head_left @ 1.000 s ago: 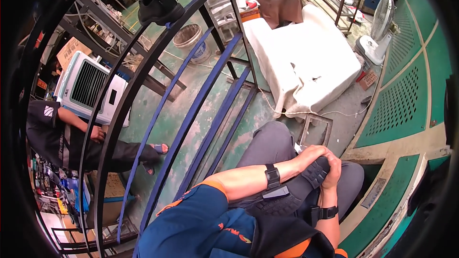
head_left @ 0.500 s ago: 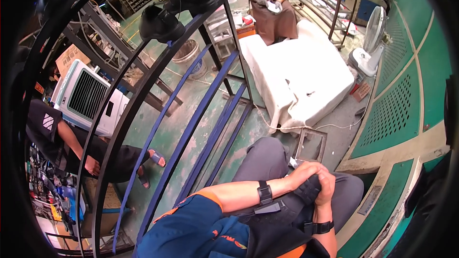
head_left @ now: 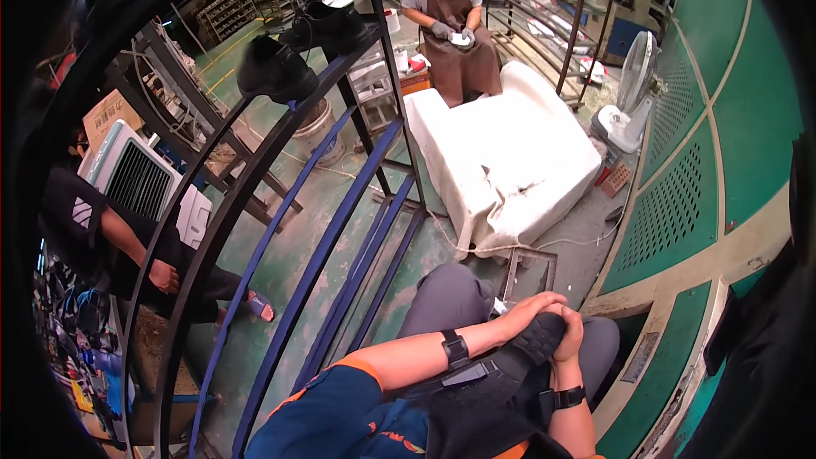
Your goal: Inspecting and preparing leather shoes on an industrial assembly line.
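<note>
Both my hands meet over my lap, around what looks like a black shoe (head_left: 538, 338) with a treaded sole showing. My left hand (head_left: 529, 314) reaches across its far end, fingers bent toward the right hand. My right hand (head_left: 568, 335) wraps its right side, with the fingertips close to the left ones. Part of the shoe is hidden under the hands and merges with dark material on my lap. A small white scrap (head_left: 500, 307) shows beside my left hand, by my knee. Dark bands with small boxes circle both wrists.
On my left stands a black metal rack (head_left: 299, 289) with blue-covered bars and black shoes (head_left: 276, 70) on top. A white-draped block (head_left: 518, 149) lies ahead, a seated person in a brown apron (head_left: 459, 51) behind it. Green machine panels (head_left: 671, 204) run along the right, near a fan (head_left: 633, 85).
The view has tilted, so the seated person's head now shows. My hands remain together, and more of the treaded sole is visible between them.
</note>
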### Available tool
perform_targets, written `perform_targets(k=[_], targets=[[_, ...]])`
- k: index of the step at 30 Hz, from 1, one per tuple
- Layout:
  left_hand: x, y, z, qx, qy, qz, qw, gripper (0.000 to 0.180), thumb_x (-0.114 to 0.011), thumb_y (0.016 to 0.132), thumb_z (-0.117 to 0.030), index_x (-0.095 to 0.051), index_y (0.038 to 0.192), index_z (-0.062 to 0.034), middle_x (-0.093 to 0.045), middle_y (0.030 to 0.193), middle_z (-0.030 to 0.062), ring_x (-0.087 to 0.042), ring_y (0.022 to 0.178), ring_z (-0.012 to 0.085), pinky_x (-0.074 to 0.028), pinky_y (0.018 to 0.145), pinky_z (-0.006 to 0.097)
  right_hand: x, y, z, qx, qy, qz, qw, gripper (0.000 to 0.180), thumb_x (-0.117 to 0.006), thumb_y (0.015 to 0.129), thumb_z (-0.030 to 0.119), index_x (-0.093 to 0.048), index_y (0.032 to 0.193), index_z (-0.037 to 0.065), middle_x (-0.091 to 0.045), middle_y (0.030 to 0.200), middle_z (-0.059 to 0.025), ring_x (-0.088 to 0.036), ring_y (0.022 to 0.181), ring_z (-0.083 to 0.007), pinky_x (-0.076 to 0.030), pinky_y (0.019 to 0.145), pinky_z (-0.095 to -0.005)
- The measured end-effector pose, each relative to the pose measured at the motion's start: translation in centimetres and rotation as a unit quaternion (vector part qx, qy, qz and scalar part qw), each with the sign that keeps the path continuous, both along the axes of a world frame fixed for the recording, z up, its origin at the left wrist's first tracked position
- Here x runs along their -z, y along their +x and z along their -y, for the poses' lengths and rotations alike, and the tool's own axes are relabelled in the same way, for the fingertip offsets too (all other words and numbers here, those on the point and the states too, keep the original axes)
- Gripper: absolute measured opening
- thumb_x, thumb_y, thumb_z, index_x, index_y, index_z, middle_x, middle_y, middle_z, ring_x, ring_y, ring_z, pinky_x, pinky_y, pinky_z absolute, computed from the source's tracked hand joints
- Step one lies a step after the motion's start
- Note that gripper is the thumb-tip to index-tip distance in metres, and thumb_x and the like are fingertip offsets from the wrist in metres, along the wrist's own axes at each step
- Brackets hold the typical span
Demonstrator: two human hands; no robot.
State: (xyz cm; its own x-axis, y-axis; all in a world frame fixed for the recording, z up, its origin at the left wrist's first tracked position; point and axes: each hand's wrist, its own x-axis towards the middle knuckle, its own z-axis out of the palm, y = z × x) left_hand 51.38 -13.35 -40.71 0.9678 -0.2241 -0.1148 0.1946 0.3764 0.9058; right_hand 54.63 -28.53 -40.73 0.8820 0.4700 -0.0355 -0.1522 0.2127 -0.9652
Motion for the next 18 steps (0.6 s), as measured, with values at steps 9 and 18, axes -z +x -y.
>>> perform_targets(k=[9,18], targets=[[-1.8,-3.2,-1.5,-0.066,0.008,0.247,0.967,0.061,-0.034,0.100,-0.049,-0.056,0.122,0.0041,-0.059,0.124,0.0178,-0.052,0.125,0.0285,-0.034,0.110,0.037,5.6,7.0,1.5,0.197,0.072,-0.322,0.923,0.066,-0.034,0.093,0.057,-0.068,0.095,0.000,-0.072,0.088,-0.0126,-0.068,0.076,-0.0268,-0.055,0.077,-0.0361],[-1.5,-3.6,-0.4,-0.191,-0.003,0.250,0.949,0.058,-0.031,0.101,-0.042,-0.064,0.090,0.0050,-0.062,0.097,0.0210,-0.060,0.096,0.0319,-0.044,0.096,0.042,6.2,3.2,0.8,0.261,0.017,-0.152,0.953,0.053,-0.041,0.100,0.045,-0.063,0.115,-0.001,-0.065,0.107,-0.0094,-0.062,0.098,-0.0190,-0.047,0.093,-0.0313]])
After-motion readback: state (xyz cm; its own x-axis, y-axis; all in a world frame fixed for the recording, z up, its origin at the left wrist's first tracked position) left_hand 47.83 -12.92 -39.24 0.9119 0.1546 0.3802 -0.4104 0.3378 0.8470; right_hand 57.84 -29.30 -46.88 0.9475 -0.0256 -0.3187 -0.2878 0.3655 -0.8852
